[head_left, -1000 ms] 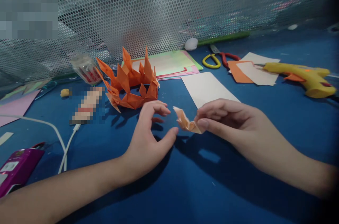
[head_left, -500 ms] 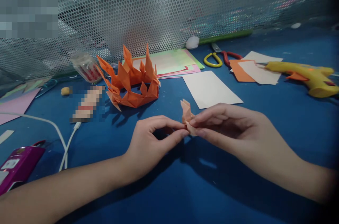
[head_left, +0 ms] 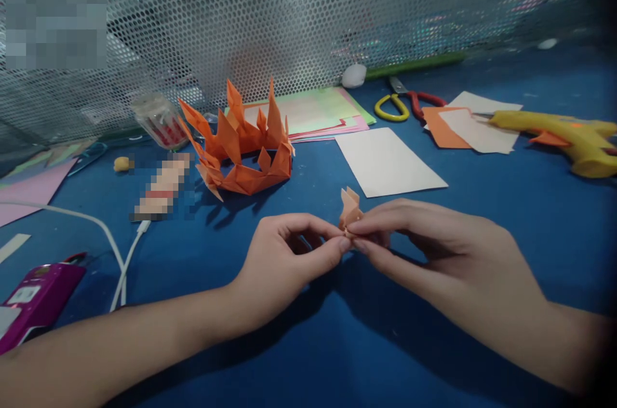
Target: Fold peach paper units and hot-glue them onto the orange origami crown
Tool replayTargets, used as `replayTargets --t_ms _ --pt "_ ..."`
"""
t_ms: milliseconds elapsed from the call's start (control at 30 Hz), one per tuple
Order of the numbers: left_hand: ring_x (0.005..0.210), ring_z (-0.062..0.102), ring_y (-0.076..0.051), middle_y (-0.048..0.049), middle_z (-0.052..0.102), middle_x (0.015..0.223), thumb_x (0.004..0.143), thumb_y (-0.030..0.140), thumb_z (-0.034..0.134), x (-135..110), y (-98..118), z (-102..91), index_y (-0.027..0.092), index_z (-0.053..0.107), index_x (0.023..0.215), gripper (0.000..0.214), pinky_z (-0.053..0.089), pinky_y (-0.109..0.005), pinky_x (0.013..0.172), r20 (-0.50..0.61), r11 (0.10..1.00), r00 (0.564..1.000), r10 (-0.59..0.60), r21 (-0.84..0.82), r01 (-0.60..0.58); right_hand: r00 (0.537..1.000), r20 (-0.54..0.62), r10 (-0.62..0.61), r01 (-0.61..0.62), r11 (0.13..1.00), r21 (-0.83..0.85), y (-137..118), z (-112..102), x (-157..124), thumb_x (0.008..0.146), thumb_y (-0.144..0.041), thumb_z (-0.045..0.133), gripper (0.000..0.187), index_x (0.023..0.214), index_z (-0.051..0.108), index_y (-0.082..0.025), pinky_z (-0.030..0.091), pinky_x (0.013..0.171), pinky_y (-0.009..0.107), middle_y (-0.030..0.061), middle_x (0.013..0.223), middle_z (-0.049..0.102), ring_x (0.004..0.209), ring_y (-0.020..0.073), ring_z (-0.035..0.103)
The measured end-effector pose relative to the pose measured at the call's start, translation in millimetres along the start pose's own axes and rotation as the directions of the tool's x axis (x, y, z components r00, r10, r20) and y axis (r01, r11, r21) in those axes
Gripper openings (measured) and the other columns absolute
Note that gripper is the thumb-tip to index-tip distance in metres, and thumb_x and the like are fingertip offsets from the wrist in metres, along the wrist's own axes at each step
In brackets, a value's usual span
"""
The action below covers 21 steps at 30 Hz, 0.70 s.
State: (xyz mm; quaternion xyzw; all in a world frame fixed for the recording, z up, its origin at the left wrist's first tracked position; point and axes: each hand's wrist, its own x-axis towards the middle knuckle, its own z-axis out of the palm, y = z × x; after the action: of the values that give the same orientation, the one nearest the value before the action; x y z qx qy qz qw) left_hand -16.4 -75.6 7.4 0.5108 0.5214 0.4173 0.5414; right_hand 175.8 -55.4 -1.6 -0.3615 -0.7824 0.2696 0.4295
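Note:
Between my fingertips is a small peach folded paper piece [head_left: 351,205], its pointed tips standing up and its lower part covered by my fingers. My left hand [head_left: 294,254] pinches its lower left side with thumb and forefinger. From the other side, my right hand [head_left: 443,260] pinches the same piece near its base. Beyond my left hand stands an orange folded paper crown [head_left: 250,180] with tall points. A cream sheet of paper [head_left: 390,164] lies flat just past my right hand.
At the right are a yellow glue gun [head_left: 573,135], paper pieces [head_left: 446,128] and scissors [head_left: 393,107]. Coloured sheets [head_left: 308,109] lie behind the crown. Leftward are a glass jar [head_left: 159,122], a white cable [head_left: 103,231] and a purple device [head_left: 45,295]. A perforated metal panel [head_left: 299,9] rises behind.
My right fingers have closed in nearer my left fingertips, hiding the lower flap of the paper piece. The whole view has shifted slightly.

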Motion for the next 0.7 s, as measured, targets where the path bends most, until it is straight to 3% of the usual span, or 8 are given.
replayTargets --t_ms 167,267,367,500,700 --pt "0.056 0.051 -0.010 -0.0018 0.069 0.063 0.069 0.032 0.087 -2.0 3.1 1.5 0.015 0.077 0.065 0.020 0.041 -0.020 0.053 0.045 0.999 0.999 -0.026 -0.019 0.027 0.989 0.004 -0.145 0.144 0.985 -0.096 -2.0 -1.4 2.8 0.087 -0.019 0.066 0.012 0.083 0.074 -0.027 0.059 0.055 0.023 0.0012 0.078 0.078 0.063 0.0156 0.073" --pt "0.053 0.048 -0.009 0.0005 0.064 0.056 0.067 0.034 0.088 -2.8 8.0 3.4 0.015 0.074 0.057 0.025 0.040 -0.020 0.052 0.090 0.998 0.995 -0.043 -0.046 0.048 0.959 -0.037 -0.282 0.270 0.942 -0.201 -3.6 -0.4 3.9 0.087 -0.015 0.062 0.018 0.081 0.073 -0.028 0.061 0.059 0.023 0.0009 0.074 0.076 0.058 0.0144 0.071" --pt "0.049 0.043 -0.007 0.0033 0.059 0.051 0.061 0.031 0.091 -2.4 9.9 4.7 0.016 0.071 0.053 0.026 0.037 -0.019 0.050 0.052 0.994 0.996 -0.069 -0.085 0.073 0.934 -0.046 -0.354 0.333 0.909 -0.249 -4.5 1.4 3.5 0.088 -0.012 0.061 0.021 0.086 0.075 -0.027 0.063 0.067 0.022 0.0012 0.077 0.077 0.064 0.0143 0.074" --pt "0.049 0.042 -0.008 0.0033 0.056 0.050 0.059 0.036 0.090 -0.4 8.5 4.0 0.018 0.074 0.056 0.025 0.034 -0.021 0.049 -0.017 0.989 0.993 -0.113 -0.103 0.110 0.943 -0.046 -0.328 0.312 0.926 -0.215 -4.0 2.6 2.1 0.087 -0.008 0.062 0.027 0.096 0.076 -0.030 0.063 0.071 0.021 0.0011 0.084 0.079 0.069 0.0148 0.076" --pt "0.049 0.043 -0.008 0.0012 0.058 0.051 0.062 0.040 0.085 0.5 8.1 0.9 0.018 0.075 0.058 0.025 0.031 -0.022 0.048 0.002 0.986 0.993 -0.116 -0.121 0.115 0.973 -0.020 -0.230 0.223 0.959 -0.175 -1.1 0.5 3.3 0.090 -0.017 0.064 0.020 0.095 0.077 -0.030 0.064 0.064 0.026 0.0008 0.082 0.080 0.068 0.0184 0.077"
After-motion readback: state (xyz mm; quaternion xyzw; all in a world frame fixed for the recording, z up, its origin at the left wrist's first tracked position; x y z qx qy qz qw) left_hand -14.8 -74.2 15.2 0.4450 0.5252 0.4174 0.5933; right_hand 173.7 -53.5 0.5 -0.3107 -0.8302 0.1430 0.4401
